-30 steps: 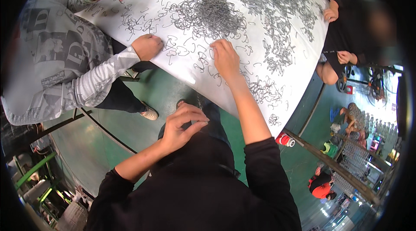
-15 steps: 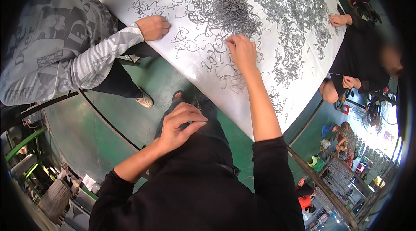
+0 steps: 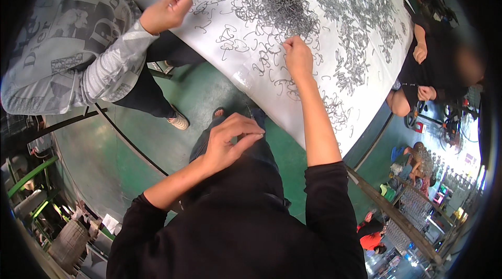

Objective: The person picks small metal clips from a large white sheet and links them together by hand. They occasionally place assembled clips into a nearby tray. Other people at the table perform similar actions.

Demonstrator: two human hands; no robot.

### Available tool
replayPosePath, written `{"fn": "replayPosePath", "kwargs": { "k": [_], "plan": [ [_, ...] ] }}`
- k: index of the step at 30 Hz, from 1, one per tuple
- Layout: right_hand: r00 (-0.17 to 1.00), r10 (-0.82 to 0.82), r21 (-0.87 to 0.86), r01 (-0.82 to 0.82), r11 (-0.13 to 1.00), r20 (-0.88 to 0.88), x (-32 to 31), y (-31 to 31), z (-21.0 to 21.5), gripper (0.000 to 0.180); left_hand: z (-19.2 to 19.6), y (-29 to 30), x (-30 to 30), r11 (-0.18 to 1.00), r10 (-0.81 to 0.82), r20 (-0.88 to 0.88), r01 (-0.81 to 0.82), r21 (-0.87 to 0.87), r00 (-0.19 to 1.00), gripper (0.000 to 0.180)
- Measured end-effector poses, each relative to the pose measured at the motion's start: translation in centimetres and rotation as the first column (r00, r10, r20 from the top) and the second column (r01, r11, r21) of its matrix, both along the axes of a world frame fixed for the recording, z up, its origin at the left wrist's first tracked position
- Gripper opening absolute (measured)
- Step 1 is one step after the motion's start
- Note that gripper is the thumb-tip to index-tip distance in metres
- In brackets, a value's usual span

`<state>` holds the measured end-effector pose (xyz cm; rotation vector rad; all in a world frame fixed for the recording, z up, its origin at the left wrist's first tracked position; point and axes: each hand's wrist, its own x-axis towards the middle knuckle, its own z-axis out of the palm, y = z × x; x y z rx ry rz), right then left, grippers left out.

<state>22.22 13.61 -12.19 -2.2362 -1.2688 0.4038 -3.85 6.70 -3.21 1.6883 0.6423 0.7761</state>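
White sheeting is covering the counter (image 3: 240, 74) in the head view. A dark heap of curved wire hooks (image 3: 286, 9) is sitting on it beyond the hands, with loose hooks (image 3: 232, 42) spreading left and toward the near edge. Farther right, many short, narrow metal pieces (image 3: 355, 17) are lying in a broad scatter.

The right hand (image 3: 300, 62) is resting at the near side of the heap; its fingers are bunching narrowly, and I cannot tell whether they are gripping a hook. The left hand (image 3: 227, 143) is hanging in front of the body, off the counter, with thumb and forefinger pressing together; a tiny glint is showing at the tips, too small to identify.

At the left, a co-worker in a patterned grey top (image 3: 57, 64) is holding both hands over the far left part of the counter.

Judging by how things are lying, much is awaiting handling: hooks and narrow pieces alike are lying loose in large numbers. How much is already done, the view is not revealing.
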Motion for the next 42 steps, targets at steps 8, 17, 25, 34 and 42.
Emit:
{"fn": "replayPosePath", "kwargs": {
  "k": [8,17,25,34,42],
  "plan": [
    [0.485,-0.023,0.197,0.397,0.896,-0.874,-7.4,-12.1,9.9,0.018,-0.4,0.1,-0.6,0.997,-0.073,0.011,0.073,0.009,0.997,0.014],
    [0.377,-0.075,0.192,0.62,0.761,-0.923,-16.4,-19.4,14.0,0.017,-0.2,-0.9,-0.8,0.981,-0.191,0.063,0.189,0.032,0.98,0.019],
    [0.485,-0.153,0.297,0.723,0.623,-0.861,-17.2,-20.9,12.8,0.016,-1.0,-2.2,0.5,0.949,-0.271,0.119,0.244,0.201,0.955,0.025],
    [0.926,-0.194,0.699,0.372,0.611,-0.324,-16.4,-22.6,9.6,0.022,-6.6,2.7,10.2,0.939,-0.199,0.01,0.188,0.288,0.98,0.016],
    [0.966,-0.176,0.614,0.258,0.746,-0.192,-13.4,-23.5,8.8,0.027,-12.5,4.0,29.1,0.826,-0.014,-0.399,0.235,0.512,0.917,0.019]
  ]
}}
